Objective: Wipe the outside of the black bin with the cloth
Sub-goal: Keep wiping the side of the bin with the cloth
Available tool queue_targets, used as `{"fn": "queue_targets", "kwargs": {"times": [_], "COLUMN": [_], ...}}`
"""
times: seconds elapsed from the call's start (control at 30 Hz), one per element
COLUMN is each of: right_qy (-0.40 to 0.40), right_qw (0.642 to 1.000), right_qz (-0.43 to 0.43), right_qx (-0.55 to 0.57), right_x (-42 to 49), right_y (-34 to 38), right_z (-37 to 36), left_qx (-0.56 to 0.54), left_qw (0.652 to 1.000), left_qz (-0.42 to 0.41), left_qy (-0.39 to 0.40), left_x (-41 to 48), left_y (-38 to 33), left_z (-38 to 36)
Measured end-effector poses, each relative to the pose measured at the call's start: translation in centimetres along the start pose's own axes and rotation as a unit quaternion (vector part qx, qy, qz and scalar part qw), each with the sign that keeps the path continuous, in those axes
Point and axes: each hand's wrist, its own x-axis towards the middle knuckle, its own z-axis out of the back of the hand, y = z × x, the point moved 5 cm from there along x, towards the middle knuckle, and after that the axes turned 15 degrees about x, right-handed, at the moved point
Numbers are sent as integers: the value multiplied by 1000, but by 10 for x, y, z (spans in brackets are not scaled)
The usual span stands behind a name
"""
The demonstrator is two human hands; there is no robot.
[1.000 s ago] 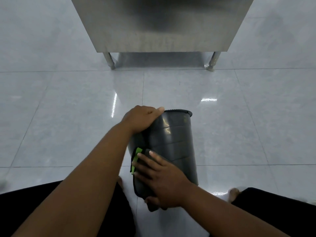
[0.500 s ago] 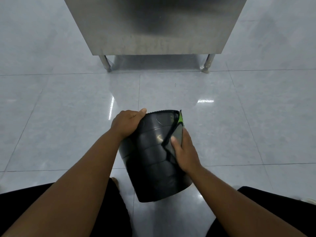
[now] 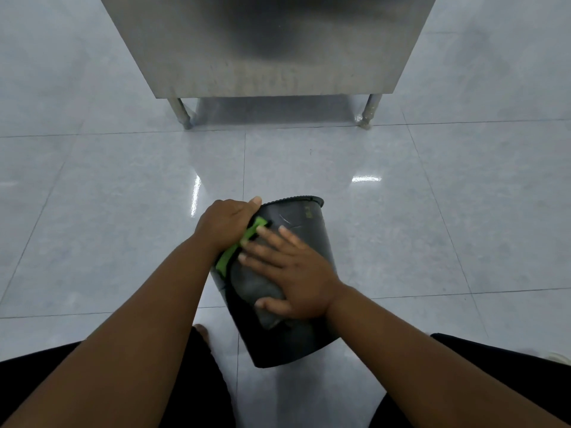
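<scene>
The black bin [image 3: 312,230] lies tipped on the tiled floor between my knees, its ribbed rim pointing away from me. My left hand [image 3: 225,223] grips the bin at the left side of its rim. My right hand [image 3: 293,273] lies flat with spread fingers on a dark grey cloth [image 3: 253,282] with a green edge, pressing it against the bin's upper left side. The green edge [image 3: 238,245] shows between my two hands. Most of the cloth is hidden under my palm.
A stainless steel cabinet [image 3: 272,44] on short legs [image 3: 182,114] stands straight ahead on the glossy grey tiled floor [image 3: 92,211]. My black-clad knees sit at the lower left [image 3: 46,381] and lower right [image 3: 509,366], with a bare toe [image 3: 200,329] showing.
My right hand has carried the cloth from the bin's right side near the rim across to its upper left side. The bin has turned a little in my left hand's grip.
</scene>
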Motion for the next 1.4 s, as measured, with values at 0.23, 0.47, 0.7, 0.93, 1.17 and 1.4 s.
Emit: {"fn": "queue_targets", "kwargs": {"times": [0.23, 0.47, 0.7, 0.93, 1.17, 1.4], "right_qy": [-135, -180, -476, -397, -235, -261], "right_qw": [915, 605, 354, 474, 602, 620], "right_qz": [-312, -667, -505, -528, -650, -611], "right_qx": [218, 396, 626, 583, 400, 418], "right_x": [-28, -75, -64, -38, -44, -51], "right_y": [-62, -82, -86, -100, -82, -53], "right_z": [11, 10, 54, 121, 136, 140], "left_qx": [18, 8, -10, 0, -76, -223], "left_qw": [1000, 1000, 999, 990, 982, 943], "left_qz": [14, 15, -35, -140, -167, 244], "left_qy": [11, 21, 7, -5, -41, 41], "left_x": [1, -2, -13, -25, -52, -48], "left_y": [0, -9, -19, -61, -87, 5], "left_z": [0, 0, 8, 31, 42, 17]}}
